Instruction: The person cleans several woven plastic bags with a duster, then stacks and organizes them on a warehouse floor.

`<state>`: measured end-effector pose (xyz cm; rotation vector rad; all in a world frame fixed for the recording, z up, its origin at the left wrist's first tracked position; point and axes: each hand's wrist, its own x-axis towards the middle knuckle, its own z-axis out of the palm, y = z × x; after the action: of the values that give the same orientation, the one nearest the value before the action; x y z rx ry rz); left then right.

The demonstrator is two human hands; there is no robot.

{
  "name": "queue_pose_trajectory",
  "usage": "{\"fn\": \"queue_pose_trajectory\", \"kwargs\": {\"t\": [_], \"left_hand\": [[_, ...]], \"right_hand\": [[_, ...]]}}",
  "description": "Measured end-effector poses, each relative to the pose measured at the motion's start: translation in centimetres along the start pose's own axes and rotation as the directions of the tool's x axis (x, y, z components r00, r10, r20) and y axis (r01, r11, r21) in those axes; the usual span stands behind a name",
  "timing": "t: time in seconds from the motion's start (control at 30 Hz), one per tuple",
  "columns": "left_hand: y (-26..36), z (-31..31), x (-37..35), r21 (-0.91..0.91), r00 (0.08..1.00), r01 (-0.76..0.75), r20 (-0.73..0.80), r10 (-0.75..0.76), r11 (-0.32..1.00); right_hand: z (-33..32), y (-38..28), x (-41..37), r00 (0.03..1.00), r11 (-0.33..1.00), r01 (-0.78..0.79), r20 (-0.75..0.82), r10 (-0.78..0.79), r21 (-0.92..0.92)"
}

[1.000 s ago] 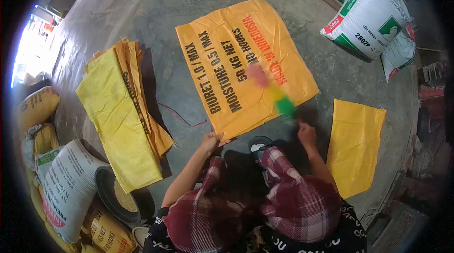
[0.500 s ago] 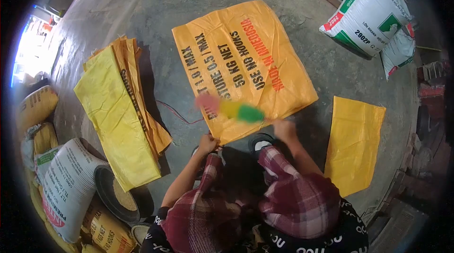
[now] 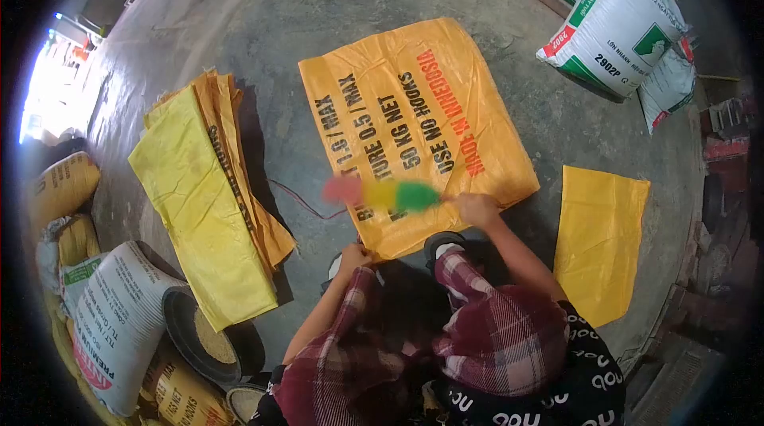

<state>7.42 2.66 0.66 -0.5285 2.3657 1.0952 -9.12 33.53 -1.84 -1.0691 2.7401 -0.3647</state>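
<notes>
A large orange sack (image 3: 469, 99) with black and red print lies flat on the floor in front of me. My left hand (image 3: 355, 256) is closed on its near left corner. In my right hand (image 3: 477, 209) is the handle end of a fluffy duster (image 3: 382, 193), coloured pink, yellow and green, held over the lower part of the sack. The duster is blurred. Under the sack's left edge runs a thin reddish cord (image 3: 306, 205).
Folded yellow and orange sacks (image 3: 199, 203) lie in a pile at the left. A yellow sack (image 3: 602, 243) is at the right. Full white bags (image 3: 617, 36) stand at the upper right. A black basin (image 3: 211, 338) with grain sits lower left, beside filled bags (image 3: 119, 322).
The view has shifted, so the sack appears slightly lower. My right hand and the duster sit a little differently over the sack; my left hand stays at the corner.
</notes>
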Motion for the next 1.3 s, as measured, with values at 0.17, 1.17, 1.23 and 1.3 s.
{"fn": "queue_pose_trajectory", "kwargs": {"t": [0.17,1.17,1.23,1.3], "left_hand": [[-2.1,0.7,0.7,0.062,0.996,-0.085,0.007,0.085,0.994],[0.2,0.1,0.1,0.006,0.984,0.136,0.112,-0.136,0.991],[-0.5,0.3,0.2,0.048,0.993,0.081,0.082,-0.085,0.996],[-0.7,0.2,0.6,0.078,0.998,0.019,0.056,-0.023,0.997]], "right_hand": [[-4.5,6.9,2.2,0.472,0.523,-0.820,-0.241,0.848,0.232],[-6.1,6.5,18.4,0.353,0.278,-0.813,0.055,0.934,0.512],[-7.8,9.0,18.4,0.218,0.181,-0.820,0.003,0.976,0.542],[-8.8,8.8,17.3,0.203,0.252,-0.722,-0.151,0.967,0.644]]}}
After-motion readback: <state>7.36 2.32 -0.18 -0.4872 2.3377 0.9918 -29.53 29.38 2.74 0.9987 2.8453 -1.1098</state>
